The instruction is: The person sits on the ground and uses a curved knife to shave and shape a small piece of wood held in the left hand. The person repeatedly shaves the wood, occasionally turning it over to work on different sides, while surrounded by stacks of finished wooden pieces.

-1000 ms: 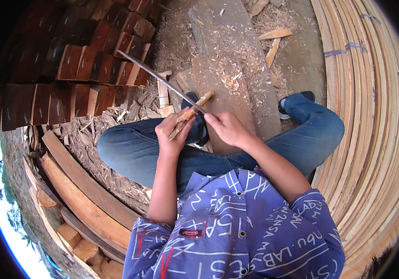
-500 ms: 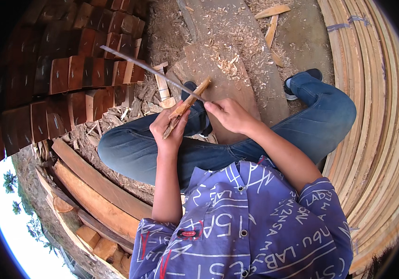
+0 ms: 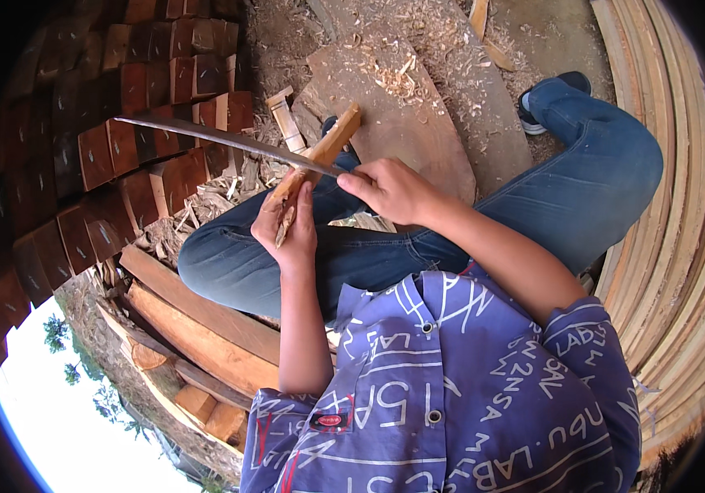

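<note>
Blade (image 3: 225, 137), long and narrow, slants out over the far left, and here it lies right across the wooden stick (image 3: 337, 134) at the middle of the scene, between the person's two hands. Left hand (image 3: 288, 226) has the stick: fingers clamped around its near end, thumb along the right side, a rough tip poking out on the near side of the grip. The stick's far end tilts up to the right, pale and bare, well clear of the hand.

Over to the right hand (image 3: 397, 191) — fingers curled and closed on the blade's right end, thumb pointing left, the grip itself hidden inside the fist. Does the edge bite into the wood? Cannot tell from this angle.

And the setting! The person sits with knees spread wide, blue jeans (image 3: 595, 177) to left and right, a purple patterned shirt (image 3: 393, 386) filling the near side. Beyond the hands lies a flat board (image 3: 418, 144), with curled shavings (image 3: 400, 82) scattered over its far part. Far left, dark reddish blocks (image 3: 96, 156) stand stacked in rows; near left, thick planks (image 3: 204, 341) lie side by side; all down the right, long pale boards (image 3: 673, 271).
</note>
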### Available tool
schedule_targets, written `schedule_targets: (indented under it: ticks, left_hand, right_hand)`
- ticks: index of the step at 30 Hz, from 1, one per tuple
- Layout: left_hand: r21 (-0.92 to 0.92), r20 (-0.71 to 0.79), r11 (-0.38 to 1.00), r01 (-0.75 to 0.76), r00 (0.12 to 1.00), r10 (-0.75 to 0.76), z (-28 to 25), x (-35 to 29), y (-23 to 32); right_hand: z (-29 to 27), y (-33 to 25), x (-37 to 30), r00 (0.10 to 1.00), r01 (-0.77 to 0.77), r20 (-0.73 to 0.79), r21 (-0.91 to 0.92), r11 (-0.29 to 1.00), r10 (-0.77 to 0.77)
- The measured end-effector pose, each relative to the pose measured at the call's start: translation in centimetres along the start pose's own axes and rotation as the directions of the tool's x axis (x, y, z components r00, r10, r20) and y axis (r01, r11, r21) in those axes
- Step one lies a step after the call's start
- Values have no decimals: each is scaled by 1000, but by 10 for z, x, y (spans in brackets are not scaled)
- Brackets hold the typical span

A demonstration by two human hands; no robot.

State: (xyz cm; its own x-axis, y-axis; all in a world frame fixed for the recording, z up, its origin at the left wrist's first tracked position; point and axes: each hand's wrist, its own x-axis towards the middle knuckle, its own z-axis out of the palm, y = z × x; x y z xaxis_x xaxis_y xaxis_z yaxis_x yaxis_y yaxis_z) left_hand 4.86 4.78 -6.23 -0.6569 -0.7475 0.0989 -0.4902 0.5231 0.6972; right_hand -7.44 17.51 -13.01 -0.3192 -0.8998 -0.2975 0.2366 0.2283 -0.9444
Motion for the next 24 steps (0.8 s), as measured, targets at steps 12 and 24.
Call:
schedule_targets:
  ticks: [12,24]
  left_hand:
    - [30,-43,1000,-5,999,6,1,-4,-3]
    - [56,-49,998,-18,999,21,8,-10,-2]
  right_hand:
    - [5,-2,-1,994,84,-76,33,996,-81]
    - [-4,9,4,998,-60,-28,-24,998,59]
